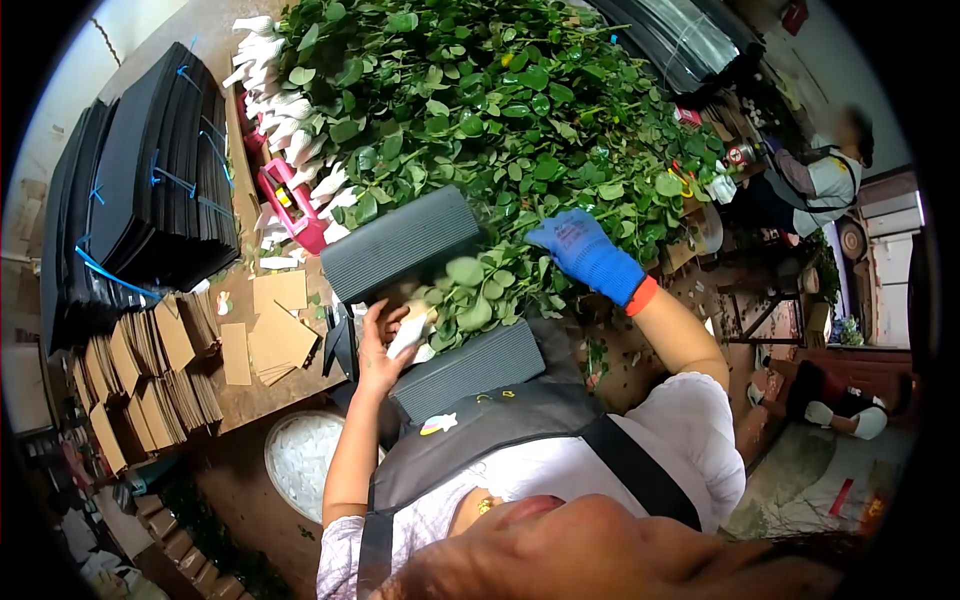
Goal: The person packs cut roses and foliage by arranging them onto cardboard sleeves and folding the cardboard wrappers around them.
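Note:
My left hand (pixel 378 352), bare, has its thumb and fingers curved around a flower head in a white sleeve (pixel 408 336). Green leafy stems (pixel 480 295) run right from there, between a dark grey corrugated panel (pixel 400 245) on the far side and another corrugated panel (pixel 468 372) against my apron. Whether the two panels join underneath is hidden. My right hand (pixel 585 252), in a blue glove with an orange cuff, is over the edge of a big pile of leafy stems (pixel 480 110). Its fingers are bent together among the leaves, which hide what they grip.
White-sleeved flower heads (pixel 300 140) line the pile's left side beside a pink tool (pixel 288 205). Brown cardboard pieces (pixel 275 335) lie on the table. Stacks of black sheets (pixel 160 170) stand left. A white-filled round bin (pixel 305 465) is below. Another person (pixel 825 180) stands at right.

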